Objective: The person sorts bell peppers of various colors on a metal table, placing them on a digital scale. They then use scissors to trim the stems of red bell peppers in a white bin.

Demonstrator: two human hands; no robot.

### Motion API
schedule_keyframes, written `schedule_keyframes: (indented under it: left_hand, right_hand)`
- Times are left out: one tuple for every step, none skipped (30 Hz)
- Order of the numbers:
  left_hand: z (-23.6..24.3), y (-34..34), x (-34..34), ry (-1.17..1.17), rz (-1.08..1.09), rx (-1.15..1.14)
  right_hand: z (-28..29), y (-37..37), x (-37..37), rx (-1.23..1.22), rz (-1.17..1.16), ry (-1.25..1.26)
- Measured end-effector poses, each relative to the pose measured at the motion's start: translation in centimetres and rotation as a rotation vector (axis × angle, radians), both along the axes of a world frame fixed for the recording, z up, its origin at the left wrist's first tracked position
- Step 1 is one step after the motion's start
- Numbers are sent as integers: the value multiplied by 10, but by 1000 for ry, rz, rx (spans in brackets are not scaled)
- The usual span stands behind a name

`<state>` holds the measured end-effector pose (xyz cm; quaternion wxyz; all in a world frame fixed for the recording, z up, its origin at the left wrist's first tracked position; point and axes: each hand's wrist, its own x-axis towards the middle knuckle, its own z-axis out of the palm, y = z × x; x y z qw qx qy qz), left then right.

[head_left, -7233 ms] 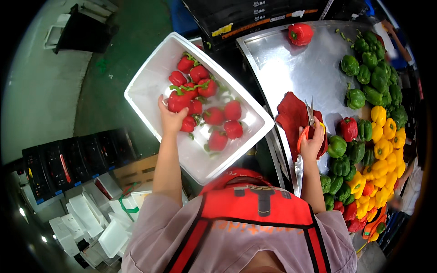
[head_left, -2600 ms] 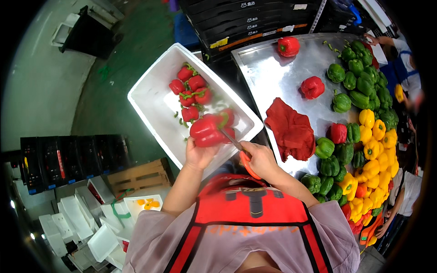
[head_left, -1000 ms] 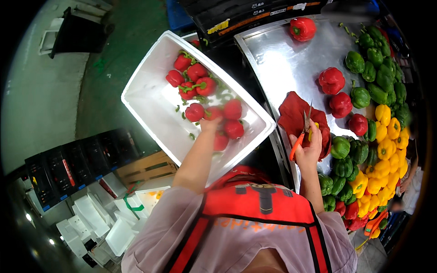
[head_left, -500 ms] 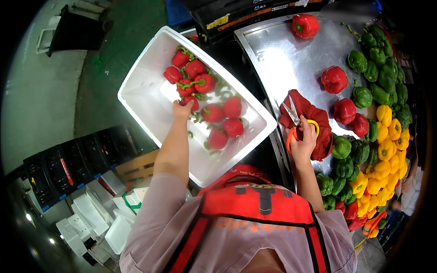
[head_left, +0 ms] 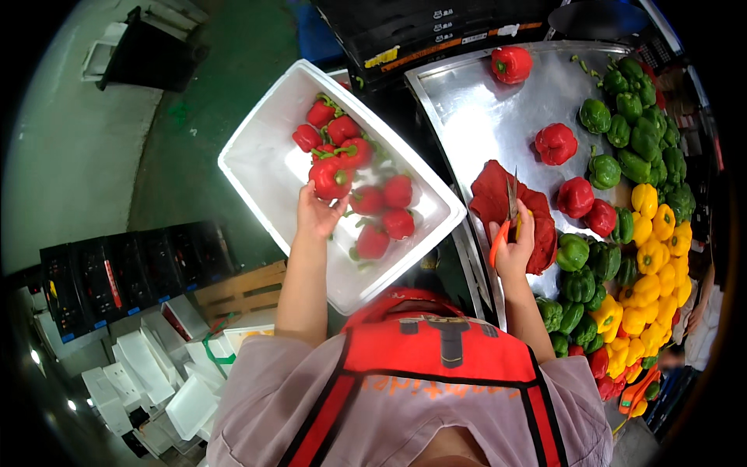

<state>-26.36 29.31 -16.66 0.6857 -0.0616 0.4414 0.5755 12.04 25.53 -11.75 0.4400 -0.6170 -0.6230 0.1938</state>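
My left hand (head_left: 319,212) grips a red bell pepper (head_left: 331,179) and holds it up over the white foam box (head_left: 261,152). Inside the box lie several more red peppers (head_left: 373,240) and loose green stems. On the right, my right hand (head_left: 513,243) has its fingers in the handles of a pair of scissors (head_left: 512,210), one handle orange and one yellow. The blades point away from me, above a dark red cloth (head_left: 490,187) that lies on the metal table (head_left: 467,101).
Several red peppers (head_left: 555,144) are spread over the metal table. Green peppers (head_left: 646,140) and yellow peppers (head_left: 661,257) are heaped along its right side. Black crates (head_left: 420,35) stand beyond the box. White foam boxes (head_left: 148,366) and black bins (head_left: 117,272) stand at the lower left.
My left hand has lifted a red pepper up from among the others in the box. The scissors in my right hand have turned more upright, and their blades have come closer together.
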Motion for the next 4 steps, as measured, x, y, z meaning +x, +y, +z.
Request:
schedule_keyframes:
  left_hand:
    - [16, -7, 9, -115, 14, 99]
    - [31, -13, 20, -156, 5, 157]
    - [46, -18, 31, -198, 2, 214]
    - [60, -22, 42, -240, -5, 268]
  right_hand:
    - [4, -5, -3, -23, 113, 42]
    - [8, -12, -6, -45, 222, 83]
    - [13, -16, -11, -71, 336, 119]
    - [38, -18, -22, -334, 453, 12]
